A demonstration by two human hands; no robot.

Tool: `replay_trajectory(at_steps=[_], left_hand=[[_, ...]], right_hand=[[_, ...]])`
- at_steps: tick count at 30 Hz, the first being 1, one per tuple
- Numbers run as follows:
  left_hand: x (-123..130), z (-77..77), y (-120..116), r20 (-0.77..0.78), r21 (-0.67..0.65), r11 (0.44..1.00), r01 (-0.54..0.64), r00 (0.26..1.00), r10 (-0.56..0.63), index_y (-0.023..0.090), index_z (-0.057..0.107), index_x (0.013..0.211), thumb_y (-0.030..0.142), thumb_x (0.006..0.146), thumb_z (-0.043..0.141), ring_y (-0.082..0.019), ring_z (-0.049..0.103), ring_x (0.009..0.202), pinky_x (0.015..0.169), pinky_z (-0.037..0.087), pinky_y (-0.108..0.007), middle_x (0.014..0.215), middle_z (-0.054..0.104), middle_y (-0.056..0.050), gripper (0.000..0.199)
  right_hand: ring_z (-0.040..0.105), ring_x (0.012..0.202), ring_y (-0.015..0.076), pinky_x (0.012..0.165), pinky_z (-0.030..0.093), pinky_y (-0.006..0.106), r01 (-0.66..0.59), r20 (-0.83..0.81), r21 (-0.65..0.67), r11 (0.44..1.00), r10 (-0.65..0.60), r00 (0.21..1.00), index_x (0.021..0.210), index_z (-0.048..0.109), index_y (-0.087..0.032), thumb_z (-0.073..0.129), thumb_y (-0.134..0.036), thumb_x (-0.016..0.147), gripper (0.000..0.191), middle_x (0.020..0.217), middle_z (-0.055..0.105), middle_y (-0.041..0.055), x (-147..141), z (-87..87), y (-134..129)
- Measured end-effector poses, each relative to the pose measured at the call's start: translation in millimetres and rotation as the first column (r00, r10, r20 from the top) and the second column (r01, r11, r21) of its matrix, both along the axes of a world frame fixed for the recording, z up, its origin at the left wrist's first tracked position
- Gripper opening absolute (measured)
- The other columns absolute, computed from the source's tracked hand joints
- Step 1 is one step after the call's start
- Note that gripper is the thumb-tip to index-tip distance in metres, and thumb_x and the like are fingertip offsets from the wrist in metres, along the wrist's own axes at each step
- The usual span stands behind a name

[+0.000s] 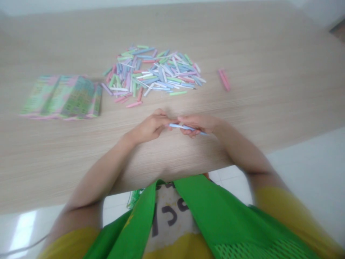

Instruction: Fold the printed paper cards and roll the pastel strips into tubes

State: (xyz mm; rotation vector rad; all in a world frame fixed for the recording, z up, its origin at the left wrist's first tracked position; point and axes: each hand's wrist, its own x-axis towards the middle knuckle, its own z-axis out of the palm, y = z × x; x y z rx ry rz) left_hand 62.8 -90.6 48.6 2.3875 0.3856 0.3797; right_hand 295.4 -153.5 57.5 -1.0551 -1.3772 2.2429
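Both my hands meet over the front part of the table. A slim blue pen-like stick [188, 128] lies across the fingers of my right hand [198, 124], which are closed round it. My left hand [155, 126] has its fingers bent together at the stick's left end; the fingertips of the two hands are touching or nearly so. Just beyond the hands spreads a loose pile of pastel sticks [161, 73] in blue, green, pink, purple and white. Fine detail at the fingertips is blurred.
Green and pink printed packs [61, 97] lie side by side on the left of the wooden table [258, 108]. Two pink sticks [224, 80] lie apart, right of the pile. The table's front edge runs close to my body.
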Motion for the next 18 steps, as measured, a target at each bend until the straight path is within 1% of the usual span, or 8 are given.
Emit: replay_trajectory(at_steps=[3, 5, 9, 12, 13, 15, 17, 18], left_hand=[[-3, -14.9, 8, 0.067, -0.026, 0.997, -0.079, 0.994, 0.081, 0.022, 0.073, 0.110, 0.041, 0.097, 0.047, -0.022, 0.059, 0.100, 0.100, 0.041, -0.040, 0.098, 0.074, -0.009, 0.035], [-6, -25.0, 14, 0.104, -0.058, 0.986, -0.156, 0.981, 0.162, 0.020, 0.073, 0.107, 0.047, 0.096, 0.050, -0.023, 0.060, 0.103, 0.097, 0.044, -0.040, 0.100, 0.074, -0.011, 0.037], [-15, -42.2, 27, 0.114, -0.209, 0.951, -0.229, 0.960, 0.257, 0.016, 0.071, 0.107, 0.052, 0.094, 0.053, -0.022, 0.064, 0.097, 0.092, 0.048, -0.037, 0.104, 0.072, -0.012, 0.041], [-20, -49.1, 35, 0.120, -0.386, 0.894, -0.230, 0.948, 0.296, 0.015, 0.065, 0.105, 0.053, 0.091, 0.058, -0.021, 0.066, 0.096, 0.092, 0.048, -0.037, 0.103, 0.072, -0.013, 0.040], [-21, -50.0, 37, 0.141, -0.453, 0.866, -0.214, 0.941, 0.307, 0.016, 0.063, 0.103, 0.053, 0.090, 0.061, -0.021, 0.066, 0.097, 0.092, 0.049, -0.036, 0.103, 0.072, -0.013, 0.039], [-21, -50.2, 38, 0.196, -0.574, 0.803, -0.159, 0.926, 0.323, 0.017, 0.057, 0.100, 0.052, 0.087, 0.066, -0.020, 0.068, 0.097, 0.093, 0.049, -0.037, 0.104, 0.073, -0.013, 0.039], [-20, -48.6, 36, 0.233, -0.644, 0.758, -0.100, 0.919, 0.319, 0.019, 0.053, 0.097, 0.052, 0.083, 0.071, -0.021, 0.069, 0.097, 0.093, 0.050, -0.037, 0.102, 0.073, -0.013, 0.041], [-19, -47.4, 34, 0.241, -0.657, 0.750, -0.078, 0.921, 0.307, 0.019, 0.052, 0.096, 0.052, 0.082, 0.073, -0.021, 0.070, 0.097, 0.093, 0.050, -0.038, 0.101, 0.073, -0.013, 0.042]], right_hand=[[0.031, 0.037, 0.0037, 0.041, 0.028, 0.019, 0.099, 0.128, 0.097, 0.990, -0.111, 0.986, 0.093, 0.054, -0.017, 0.049, -0.039, 0.098, 0.023, 0.058, 0.045, -0.0081, 0, -4.1, 0], [0.034, 0.038, 0.0042, 0.043, 0.029, 0.019, 0.123, 0.218, 0.179, 0.976, -0.161, 0.963, 0.087, 0.053, -0.017, 0.051, -0.030, 0.096, 0.016, 0.056, 0.043, -0.0085, -1, -7.5, 0], [0.043, 0.045, 0.0069, 0.049, 0.033, 0.020, 0.064, 0.380, 0.372, 0.926, -0.215, 0.900, 0.079, 0.051, -0.018, 0.049, -0.020, 0.094, 0.016, 0.052, 0.044, -0.0074, 3, -8.1, 1], [0.046, 0.049, 0.0091, 0.052, 0.033, 0.021, 0.019, 0.472, 0.507, 0.862, -0.295, 0.831, 0.078, 0.053, -0.018, 0.049, -0.019, 0.093, 0.016, 0.051, 0.049, -0.0052, 10, -5.1, 2], [0.046, 0.050, 0.0094, 0.052, 0.033, 0.021, 0.019, 0.469, 0.541, 0.841, -0.321, 0.823, 0.078, 0.053, -0.018, 0.048, -0.021, 0.094, 0.016, 0.051, 0.050, -0.0048, 12, -4.5, 3], [0.046, 0.050, 0.0098, 0.052, 0.033, 0.021, 0.042, 0.421, 0.578, 0.815, -0.341, 0.840, 0.080, 0.054, -0.018, 0.049, -0.027, 0.094, 0.018, 0.052, 0.051, -0.0048, 14, -4.2, 3], [0.046, 0.051, 0.0096, 0.053, 0.034, 0.021, 0.084, 0.335, 0.575, 0.814, -0.327, 0.883, 0.082, 0.054, -0.019, 0.050, -0.036, 0.094, 0.022, 0.054, 0.050, -0.0055, 14, -4.5, 2], [0.046, 0.051, 0.0094, 0.053, 0.035, 0.021, 0.106, 0.287, 0.562, 0.821, -0.313, 0.905, 0.083, 0.054, -0.019, 0.051, -0.041, 0.094, 0.025, 0.055, 0.049, -0.0060, 12, -4.6, 1]])
